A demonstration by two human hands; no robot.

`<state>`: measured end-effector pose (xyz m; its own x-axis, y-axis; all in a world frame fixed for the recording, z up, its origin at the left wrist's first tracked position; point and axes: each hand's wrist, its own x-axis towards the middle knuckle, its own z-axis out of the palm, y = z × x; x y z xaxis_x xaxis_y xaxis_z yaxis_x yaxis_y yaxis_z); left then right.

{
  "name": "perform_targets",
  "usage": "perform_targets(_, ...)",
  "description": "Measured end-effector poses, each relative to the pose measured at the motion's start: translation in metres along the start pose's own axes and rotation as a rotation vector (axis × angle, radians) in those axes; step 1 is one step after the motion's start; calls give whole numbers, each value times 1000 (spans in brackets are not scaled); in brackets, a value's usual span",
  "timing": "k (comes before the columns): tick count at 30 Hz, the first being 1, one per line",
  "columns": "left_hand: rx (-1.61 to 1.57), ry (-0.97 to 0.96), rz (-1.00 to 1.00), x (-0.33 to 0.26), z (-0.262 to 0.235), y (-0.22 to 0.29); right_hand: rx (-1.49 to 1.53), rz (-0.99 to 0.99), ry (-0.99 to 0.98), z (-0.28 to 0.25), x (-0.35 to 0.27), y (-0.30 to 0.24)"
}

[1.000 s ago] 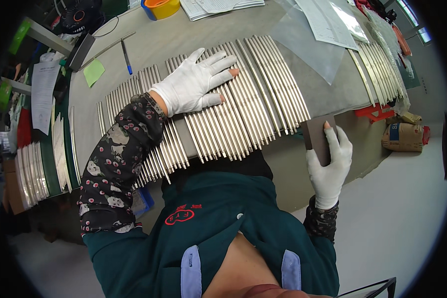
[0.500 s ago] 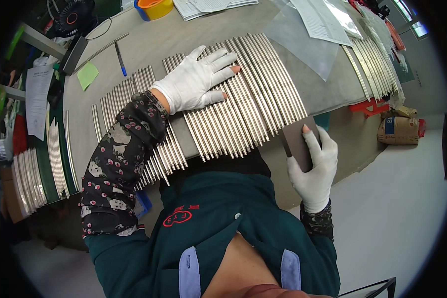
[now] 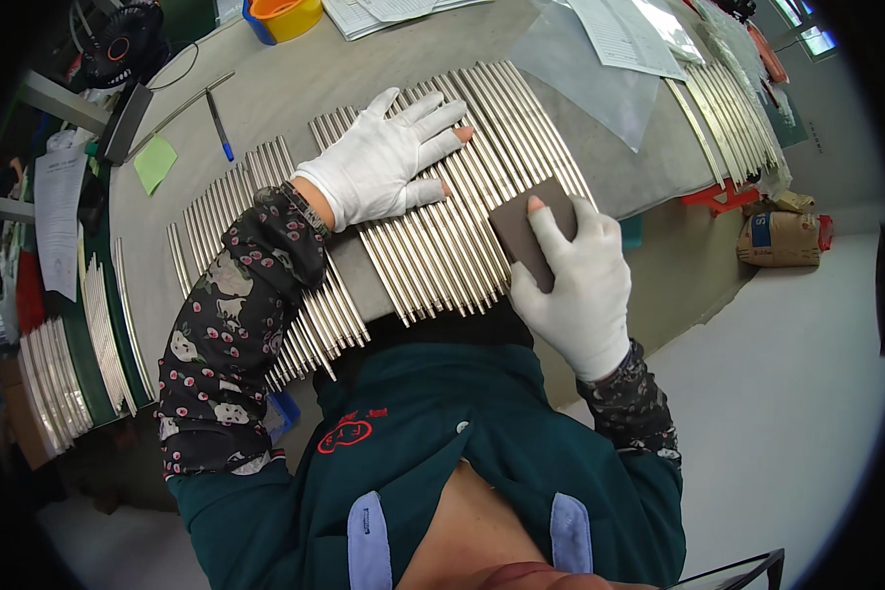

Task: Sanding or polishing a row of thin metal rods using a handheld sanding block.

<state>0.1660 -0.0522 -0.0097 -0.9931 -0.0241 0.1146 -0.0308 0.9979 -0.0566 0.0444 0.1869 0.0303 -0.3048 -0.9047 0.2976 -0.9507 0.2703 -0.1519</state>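
Note:
A row of thin shiny metal rods [image 3: 423, 256] lies side by side on the grey table, their near ends reaching its front edge. My left hand [image 3: 383, 162], in a white glove with some fingertips bare, rests spread flat across the rods. In my right hand [image 3: 585, 285], gloved the same way, is a dark grey-brown rectangular block [image 3: 521, 231], like a sanding block. Its face sits over the right near ends of the rods and hides them. A second group of rods [image 3: 236, 192] lies to the left, partly under my left forearm.
More rods stand at the far right [image 3: 728, 118] and far left [image 3: 54, 374]. Toward the back are a blue pen [image 3: 220, 128], a green paper note [image 3: 154, 163], a clear plastic sheet [image 3: 600, 88], papers [image 3: 619, 34], a yellow tape roll [image 3: 290, 18] and a black fan [image 3: 120, 46].
My right hand has brought the block up and left from beside the table edge onto the rods. My left hand stays in place on them.

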Motion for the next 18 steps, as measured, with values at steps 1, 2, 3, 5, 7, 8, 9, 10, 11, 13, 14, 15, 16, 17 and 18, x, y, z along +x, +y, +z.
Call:
perform_targets(1, -4, 0, 6, -1, 0, 3, -3, 6, -2, -2, -4, 0)
perform_targets(2, -9, -15, -3, -2, 0, 2, 10, -18, -11, -2, -6, 2)
perform_targets(3, -15, -33, -16, -3, -1, 3, 27, -45, -23, -3, -11, 5)
perform_targets(5, -14, -58, -37, -2, -3, 5, 11, -54, -55, -10, -32, 14)
perform_targets(7, -11, -21, -18, 0, -1, 5, 7, -44, -30, -8, -27, 12)
perform_targets(8, -29, 10, -14, -1, -1, 5, 9, -23, -22, -6, -16, 6)
perform_targets(9, -29, 9, -2, 0, -1, 4, 6, -2, -10, -1, 0, 0)
perform_targets(10, -18, 4, 9, 2, -1, 5, -33, 9, 14, 3, 6, -3)
perform_targets(11, -5, 0, 9, 2, 0, 2, -33, 12, 17, 3, 3, -1)
perform_targets(13, -24, -23, -19, -3, 1, 0, -9, -41, -30, -5, -14, 5)
perform_targets(14, -21, -16, -11, 1, 0, 0, 12, -33, -50, -15, -32, 13)
perform_targets(15, -14, -17, -12, 1, 0, 1, 20, -2, -89, -24, -46, 17)
perform_targets(16, -12, -19, -19, 0, 1, 2, 38, 11, -103, -29, -54, 23)
perform_targets(17, -13, -18, -17, 1, 1, 1, 49, 38, -114, -34, -59, 24)
perform_targets(18, -14, -18, -16, 0, 1, 1, 46, 45, -111, -34, -60, 24)
